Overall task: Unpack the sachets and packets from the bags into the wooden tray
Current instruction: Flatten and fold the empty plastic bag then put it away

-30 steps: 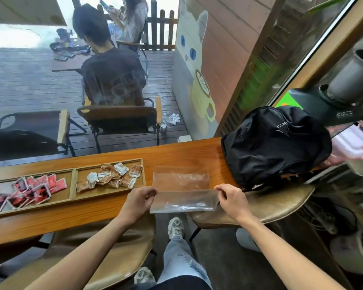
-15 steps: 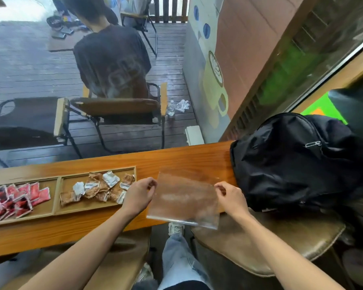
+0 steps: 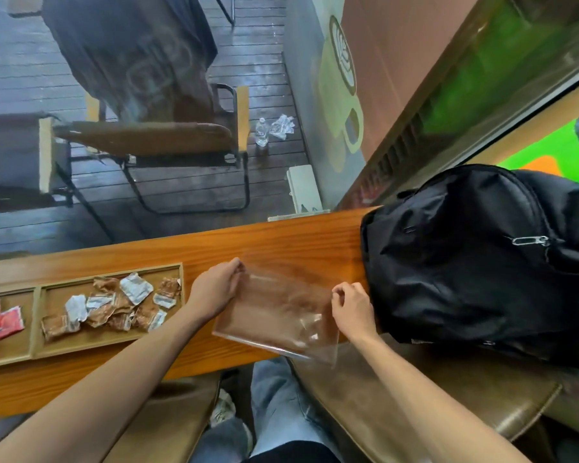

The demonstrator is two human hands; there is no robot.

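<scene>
The clear plastic bag [image 3: 276,312] now lies flat between my hands, its near edge hanging off the surface [image 3: 298,242]; a second ago it was folded low. It looks empty, so I judge this bag is done. My left hand [image 3: 214,290] pinches its far left corner, my right hand [image 3: 351,307] pinches the right edge. Left of my left hand, the wooden tray [image 3: 107,344] holds brown and white sachets [image 3: 114,305] and red packets [image 3: 0,320]. A black backpack [image 3: 482,255] sits just right of my right hand.
</scene>
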